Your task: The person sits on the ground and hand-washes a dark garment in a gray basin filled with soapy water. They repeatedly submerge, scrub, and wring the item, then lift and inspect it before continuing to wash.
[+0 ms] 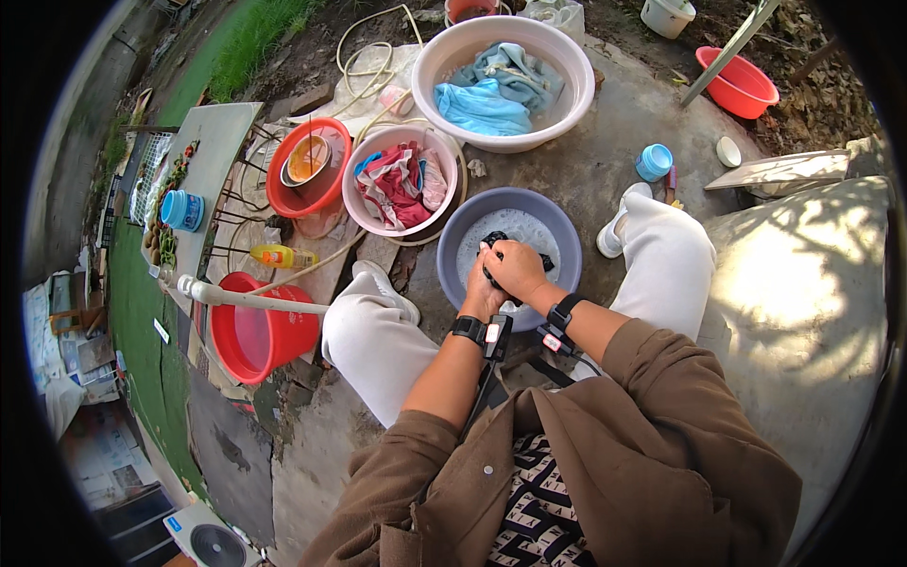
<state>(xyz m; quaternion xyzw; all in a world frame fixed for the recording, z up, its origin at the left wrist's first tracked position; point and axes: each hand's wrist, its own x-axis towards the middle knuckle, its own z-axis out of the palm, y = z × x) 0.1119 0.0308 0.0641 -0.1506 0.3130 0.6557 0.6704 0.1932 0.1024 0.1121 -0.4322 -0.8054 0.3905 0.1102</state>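
Observation:
Over a grey-blue plastic basin (448,259) between my feet, both hands are pressed together around a black wet cloth (494,238). My left hand (483,289) grips it from the left and below. My right hand (516,269) closes over it from the right, hiding most of the bunched part. Another bit of black fabric shows to the right of my knuckles, by the water. Foamy, soapy water (511,221) fills the basin's bottom. Straps with small devices sit on both my wrists.
A large pale tub (577,117) holds blue clothes in water; a pink-white basin (352,202) holds red and pink clothes. Left stand a red bucket (301,347), a white pipe (266,301) and a yellow bottle (283,256). A blue jar (653,163) stands beyond my right foot.

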